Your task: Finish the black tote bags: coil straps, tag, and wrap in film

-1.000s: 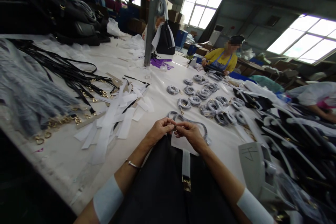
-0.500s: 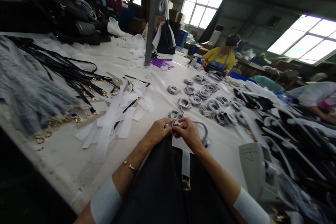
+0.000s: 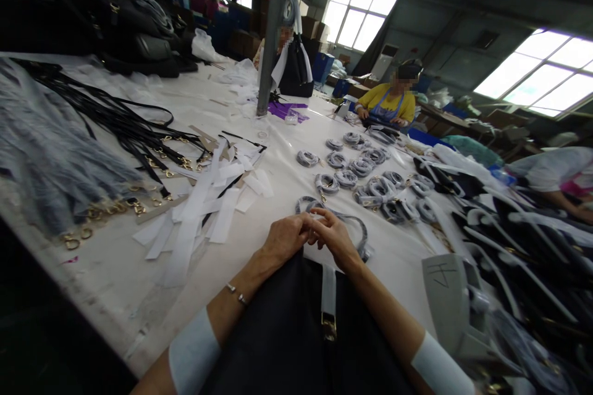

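My left hand and my right hand meet at the far edge of a black bag that lies in front of me on the white table. Both hands pinch a small white paper wrap at the end of a grey wrapped strap, which curls on the table just past my fingers. A white-wrapped tab with a gold buckle runs down the bag between my forearms.
White paper strips lie left of my hands; black straps with gold rings are further left. Several coiled wrapped straps sit ahead. A grey device stands at the right. Two people work across the table.
My hands have drawn closer together until the fingers touch. The left hand has turned palm down and the white paper under my fingers shows less.
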Motion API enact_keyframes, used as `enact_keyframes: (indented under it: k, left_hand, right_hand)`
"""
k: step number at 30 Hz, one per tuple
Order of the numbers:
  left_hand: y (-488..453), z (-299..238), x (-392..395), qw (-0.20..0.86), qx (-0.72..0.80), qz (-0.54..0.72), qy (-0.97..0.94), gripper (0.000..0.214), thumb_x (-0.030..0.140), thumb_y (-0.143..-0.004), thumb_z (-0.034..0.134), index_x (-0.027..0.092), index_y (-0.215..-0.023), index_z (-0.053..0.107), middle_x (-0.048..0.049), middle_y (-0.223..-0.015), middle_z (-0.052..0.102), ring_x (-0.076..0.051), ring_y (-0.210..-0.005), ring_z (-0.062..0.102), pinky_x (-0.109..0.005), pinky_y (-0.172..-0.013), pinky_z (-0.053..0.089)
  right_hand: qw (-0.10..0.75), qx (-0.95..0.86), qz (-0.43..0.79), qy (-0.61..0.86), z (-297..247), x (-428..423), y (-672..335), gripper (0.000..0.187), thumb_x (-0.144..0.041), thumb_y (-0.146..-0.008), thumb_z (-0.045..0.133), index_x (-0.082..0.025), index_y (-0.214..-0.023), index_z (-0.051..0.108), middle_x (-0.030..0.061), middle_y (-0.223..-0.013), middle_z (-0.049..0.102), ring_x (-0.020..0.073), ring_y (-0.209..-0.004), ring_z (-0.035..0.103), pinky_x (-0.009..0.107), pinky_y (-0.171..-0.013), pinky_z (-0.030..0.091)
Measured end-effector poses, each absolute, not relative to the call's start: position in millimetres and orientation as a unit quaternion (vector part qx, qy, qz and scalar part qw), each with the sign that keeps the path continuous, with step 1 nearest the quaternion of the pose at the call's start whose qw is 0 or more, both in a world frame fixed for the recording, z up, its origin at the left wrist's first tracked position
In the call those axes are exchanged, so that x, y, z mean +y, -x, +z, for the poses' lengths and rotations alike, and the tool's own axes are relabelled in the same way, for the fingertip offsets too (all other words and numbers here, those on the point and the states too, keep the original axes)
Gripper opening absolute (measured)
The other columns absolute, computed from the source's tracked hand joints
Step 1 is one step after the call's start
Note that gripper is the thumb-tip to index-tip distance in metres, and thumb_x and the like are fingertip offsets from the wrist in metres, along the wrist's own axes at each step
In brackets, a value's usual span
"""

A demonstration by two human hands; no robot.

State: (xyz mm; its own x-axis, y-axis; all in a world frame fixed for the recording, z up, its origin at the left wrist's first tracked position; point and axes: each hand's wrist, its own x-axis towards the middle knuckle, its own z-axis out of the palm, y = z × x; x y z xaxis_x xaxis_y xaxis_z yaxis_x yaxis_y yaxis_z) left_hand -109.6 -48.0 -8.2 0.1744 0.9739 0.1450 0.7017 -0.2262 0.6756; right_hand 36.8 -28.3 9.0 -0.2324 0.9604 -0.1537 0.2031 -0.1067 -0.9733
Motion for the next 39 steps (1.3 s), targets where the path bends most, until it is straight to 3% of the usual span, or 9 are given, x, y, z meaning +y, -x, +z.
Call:
enact_keyframes:
  k: [4,7,10,13,19,23,27,32,39]
  left_hand:
    - [108,-11,-45,0.265,0.553,0.301,-0.730,0.029,0.025,-0.082,0.056,0.023,-0.110,0.063,-0.0033,-0.094,0.072,-0.020,-0.085,0.066,-0.026,-0.069,0.044]
    - [112,-14,-42,0.288,0.548,0.328,-0.713,0.015,0.024,-0.080,0.056,0.022,-0.091,0.067,-0.0009,-0.084,0.070,-0.017,-0.075,0.063,-0.025,-0.066,0.041]
    - [120,-15,-38,0.320,0.565,0.390,-0.653,0.013,0.029,-0.079,0.059,0.019,-0.070,0.062,0.0014,-0.069,0.064,-0.015,-0.066,0.059,-0.025,-0.064,0.041]
    - [129,-13,-33,0.391,0.533,0.520,-0.542,0.017,0.035,-0.077,0.063,0.018,-0.076,0.060,0.0014,-0.072,0.065,-0.015,-0.069,0.060,-0.025,-0.067,0.045]
    - [140,-7,-28,0.516,0.375,0.704,-0.312,0.031,0.043,-0.074,0.070,0.018,-0.082,0.053,0.0007,-0.073,0.066,-0.016,-0.068,0.064,-0.031,-0.071,0.052]
    - [134,10,-43,0.405,0.402,0.652,-0.499,0.018,0.034,-0.079,0.069,0.017,-0.081,0.063,-0.0017,-0.077,0.066,-0.016,-0.075,0.063,-0.029,-0.074,0.051]
    - [121,23,-58,0.365,0.328,0.555,-0.672,0.013,0.029,-0.082,0.067,0.017,-0.080,0.070,-0.0060,-0.087,0.068,-0.019,-0.089,0.063,-0.032,-0.086,0.049]
    - [130,11,-48,0.303,0.489,0.496,-0.650,0.042,0.034,-0.080,0.067,0.020,-0.119,0.059,-0.0090,-0.121,0.062,-0.023,-0.114,0.056,-0.037,-0.097,0.045]
    - [150,-7,-43,0.304,0.606,0.296,-0.673,0.028,0.037,-0.084,0.053,0.017,-0.097,0.067,-0.0088,-0.099,0.070,-0.023,-0.092,0.065,-0.033,-0.083,0.047]
  right_hand:
    - [0.405,-0.578,0.460,0.540,8,-25,-36,0.041,-0.047,-0.069,0.071,-0.016,-0.094,0.063,-0.0017,-0.060,0.062,0.0112,-0.044,0.054,0.021,-0.039,0.037]
    - [0.420,-0.567,0.422,0.569,2,-21,-45,0.034,-0.043,-0.072,0.067,-0.017,-0.093,0.063,0.0011,-0.069,0.066,0.0117,-0.048,0.056,0.022,-0.041,0.040]
    - [0.376,-0.579,0.426,0.585,-8,-19,-57,0.024,-0.035,-0.070,0.064,-0.017,-0.085,0.063,0.0005,-0.065,0.065,0.0129,-0.047,0.056,0.021,-0.037,0.036]
    - [0.312,-0.619,0.439,0.572,-15,-23,-60,0.015,-0.030,-0.066,0.067,-0.019,-0.076,0.068,-0.0022,-0.056,0.061,0.0134,-0.047,0.056,0.022,-0.041,0.039]
    - [0.304,-0.678,0.416,0.524,-12,-30,-44,0.029,-0.032,-0.073,0.067,-0.023,-0.100,0.070,0.0017,-0.085,0.068,0.0169,-0.074,0.063,0.030,-0.070,0.050]
    - [0.316,-0.721,0.398,0.471,-7,-33,-37,0.032,-0.032,-0.069,0.073,-0.023,-0.099,0.070,0.0027,-0.093,0.067,0.0161,-0.074,0.059,0.029,-0.068,0.049]
    - [0.367,-0.695,0.403,0.469,0,-33,-38,0.017,-0.037,-0.070,0.073,-0.022,-0.076,0.071,0.0006,-0.074,0.064,0.0162,-0.068,0.056,0.030,-0.068,0.047]
    - [0.380,-0.620,0.431,0.534,13,-24,-76,0.030,-0.048,-0.073,0.068,-0.018,-0.077,0.071,0.0008,-0.064,0.062,0.0155,-0.061,0.054,0.029,-0.061,0.045]
    - [0.326,-0.598,0.470,0.562,24,-52,-149,0.037,-0.047,-0.061,0.079,-0.013,-0.073,0.071,0.0024,-0.063,0.064,0.0160,-0.060,0.056,0.030,-0.059,0.044]
